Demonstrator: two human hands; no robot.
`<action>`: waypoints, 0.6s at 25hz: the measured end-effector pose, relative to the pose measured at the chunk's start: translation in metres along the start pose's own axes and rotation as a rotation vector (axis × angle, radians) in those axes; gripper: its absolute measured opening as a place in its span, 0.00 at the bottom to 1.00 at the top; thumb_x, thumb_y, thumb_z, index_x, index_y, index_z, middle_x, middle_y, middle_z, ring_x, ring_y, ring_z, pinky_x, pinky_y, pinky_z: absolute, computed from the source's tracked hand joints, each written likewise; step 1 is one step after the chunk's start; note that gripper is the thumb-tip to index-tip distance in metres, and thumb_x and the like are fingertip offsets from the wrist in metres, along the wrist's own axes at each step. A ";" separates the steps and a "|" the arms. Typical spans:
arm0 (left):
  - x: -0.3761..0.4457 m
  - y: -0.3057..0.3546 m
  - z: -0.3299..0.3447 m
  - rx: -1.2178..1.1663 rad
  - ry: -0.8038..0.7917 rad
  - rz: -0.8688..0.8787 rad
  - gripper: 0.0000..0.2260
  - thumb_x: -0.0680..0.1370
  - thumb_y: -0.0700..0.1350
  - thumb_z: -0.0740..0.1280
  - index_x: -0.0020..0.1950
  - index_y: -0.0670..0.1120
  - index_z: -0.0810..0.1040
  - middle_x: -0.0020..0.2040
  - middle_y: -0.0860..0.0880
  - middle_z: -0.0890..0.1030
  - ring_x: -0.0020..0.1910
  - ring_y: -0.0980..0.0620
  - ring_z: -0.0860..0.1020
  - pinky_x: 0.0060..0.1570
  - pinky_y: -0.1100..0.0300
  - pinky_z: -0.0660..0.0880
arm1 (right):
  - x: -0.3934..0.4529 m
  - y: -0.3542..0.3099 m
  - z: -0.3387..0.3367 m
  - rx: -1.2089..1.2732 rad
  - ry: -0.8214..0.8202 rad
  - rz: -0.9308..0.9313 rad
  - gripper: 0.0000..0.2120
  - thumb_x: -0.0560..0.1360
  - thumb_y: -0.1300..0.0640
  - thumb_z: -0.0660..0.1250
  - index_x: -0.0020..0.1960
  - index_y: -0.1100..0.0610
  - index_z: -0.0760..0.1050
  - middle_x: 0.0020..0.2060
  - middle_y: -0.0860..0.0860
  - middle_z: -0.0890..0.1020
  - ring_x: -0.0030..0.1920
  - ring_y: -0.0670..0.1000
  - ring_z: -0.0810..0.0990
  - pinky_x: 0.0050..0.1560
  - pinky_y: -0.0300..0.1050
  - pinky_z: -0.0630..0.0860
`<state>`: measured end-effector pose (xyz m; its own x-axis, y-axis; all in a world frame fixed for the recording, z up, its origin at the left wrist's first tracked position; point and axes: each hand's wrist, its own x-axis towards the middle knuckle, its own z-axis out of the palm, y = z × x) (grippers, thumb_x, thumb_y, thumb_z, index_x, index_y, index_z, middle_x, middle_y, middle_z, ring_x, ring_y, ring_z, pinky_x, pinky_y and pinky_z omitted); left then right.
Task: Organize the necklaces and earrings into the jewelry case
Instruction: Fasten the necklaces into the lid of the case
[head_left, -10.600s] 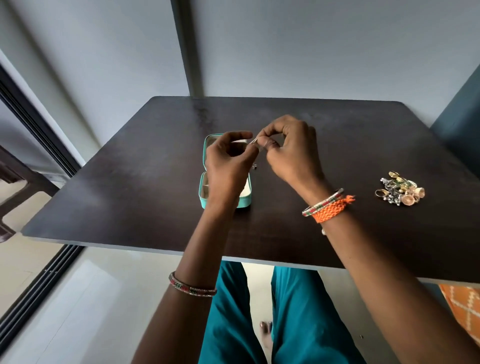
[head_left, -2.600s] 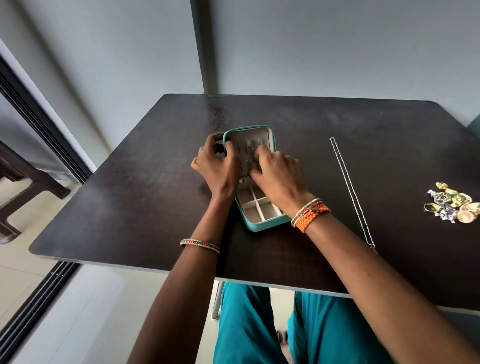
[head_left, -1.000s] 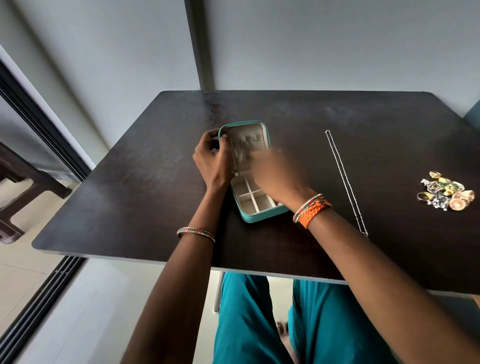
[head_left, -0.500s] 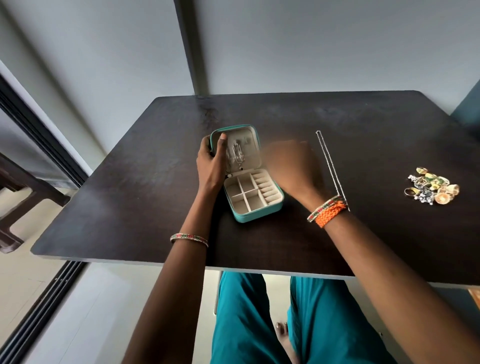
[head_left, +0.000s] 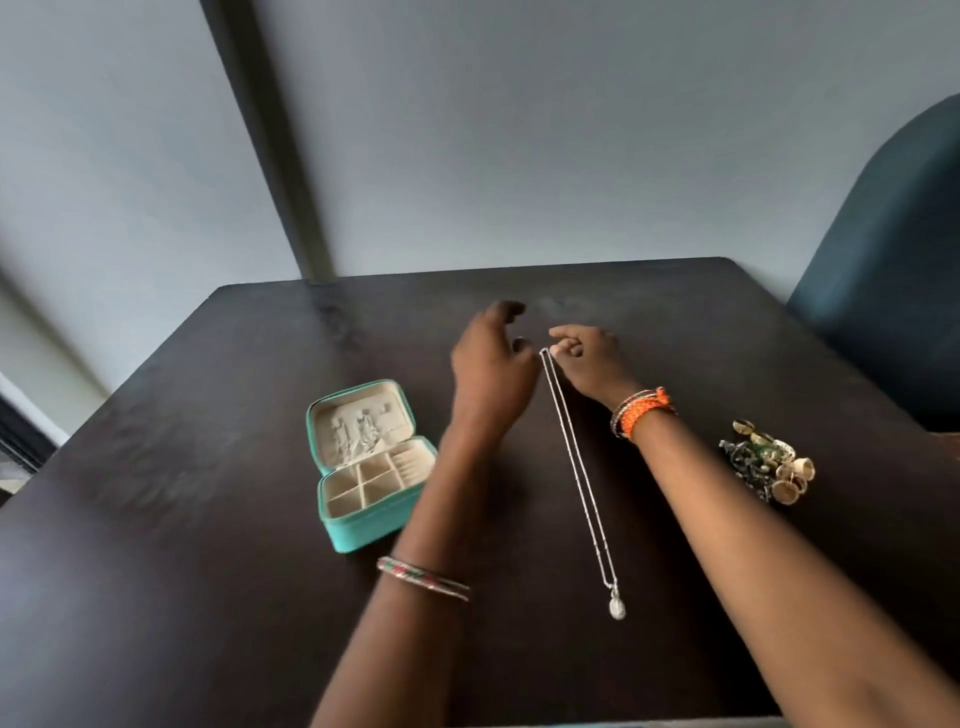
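A teal jewelry case (head_left: 363, 530) lies open on the dark table (head_left: 182, 467), left of my arms. Silver pieces hang inside its lid, and its cream compartments look empty. A long silver necklace (head_left: 582, 478) stretches across the table between my arms, its pendant (head_left: 617, 608) at the near end. My right hand (head_left: 589, 364) pinches the necklace's far end. My left hand (head_left: 491, 364) hovers just left of that end with fingers spread and curled, holding nothing. A pile of earrings (head_left: 769, 462) sits at the right.
A dark blue chair back (head_left: 893, 270) stands behind the table's right corner. A grey wall with a dark vertical strip (head_left: 270, 145) rises behind the table. Bangles and an orange band ring my wrists.
My left hand let go of the case and moved right to the necklace's far end. My right hand reached forward and pinched that end. The view shifted right; the case stays open.
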<state>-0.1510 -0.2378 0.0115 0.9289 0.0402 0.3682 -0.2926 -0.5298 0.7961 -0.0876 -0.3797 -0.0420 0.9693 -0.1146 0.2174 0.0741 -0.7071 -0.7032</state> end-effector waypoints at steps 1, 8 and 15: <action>0.003 0.002 0.018 -0.150 0.004 -0.104 0.18 0.72 0.34 0.61 0.61 0.41 0.76 0.58 0.44 0.80 0.55 0.49 0.78 0.53 0.64 0.70 | 0.007 0.001 0.002 -0.008 -0.012 0.012 0.12 0.73 0.58 0.67 0.55 0.56 0.81 0.44 0.51 0.84 0.48 0.52 0.81 0.56 0.47 0.77; 0.014 -0.041 0.075 -0.308 0.299 -0.418 0.14 0.73 0.31 0.58 0.51 0.39 0.80 0.49 0.45 0.83 0.51 0.48 0.80 0.47 0.69 0.69 | 0.022 0.009 0.007 -0.137 -0.023 0.068 0.03 0.70 0.50 0.68 0.38 0.47 0.79 0.42 0.45 0.84 0.48 0.51 0.81 0.46 0.45 0.75; 0.016 -0.048 0.075 -0.344 0.208 -0.390 0.10 0.77 0.37 0.62 0.52 0.43 0.82 0.48 0.47 0.84 0.49 0.50 0.81 0.55 0.53 0.77 | 0.014 0.001 -0.010 0.112 -0.042 0.020 0.06 0.72 0.53 0.70 0.37 0.50 0.79 0.38 0.47 0.82 0.45 0.49 0.81 0.51 0.47 0.78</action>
<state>-0.1054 -0.2754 -0.0572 0.9290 0.3625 0.0743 -0.0258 -0.1370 0.9902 -0.0766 -0.3886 -0.0329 0.9796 -0.0971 0.1758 0.0780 -0.6224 -0.7788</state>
